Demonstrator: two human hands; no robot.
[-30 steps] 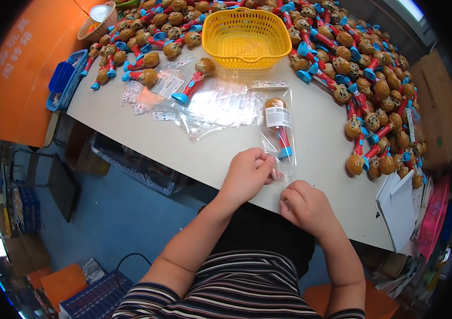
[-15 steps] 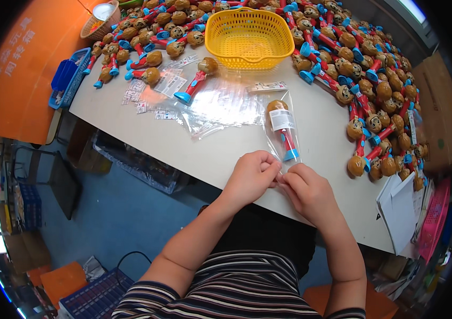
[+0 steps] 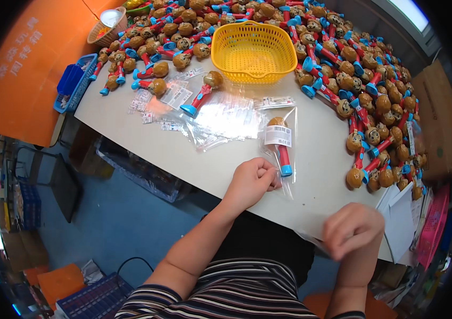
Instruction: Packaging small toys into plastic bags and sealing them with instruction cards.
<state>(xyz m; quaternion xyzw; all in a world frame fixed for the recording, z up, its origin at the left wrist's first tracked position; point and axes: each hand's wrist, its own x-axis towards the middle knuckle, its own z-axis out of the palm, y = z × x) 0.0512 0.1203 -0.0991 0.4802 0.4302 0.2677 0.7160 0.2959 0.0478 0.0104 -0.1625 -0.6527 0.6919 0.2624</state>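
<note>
Head view: the left hand [image 3: 251, 183] has its grip pinched on the lower edge of a clear bag [image 3: 272, 155], which lies on the worktop [image 3: 321, 165] with a red-and-blue toy [image 3: 284, 159] inside, under a white label [image 3: 278, 137]. The right hand [image 3: 354, 228], well apart near the front edge, is blurred; a clear strip [image 3: 311, 238] appears beside its fingers, but I cannot tell whether its grip holds it. Beyond the bag stands a yellow basket [image 3: 255, 76].
</note>
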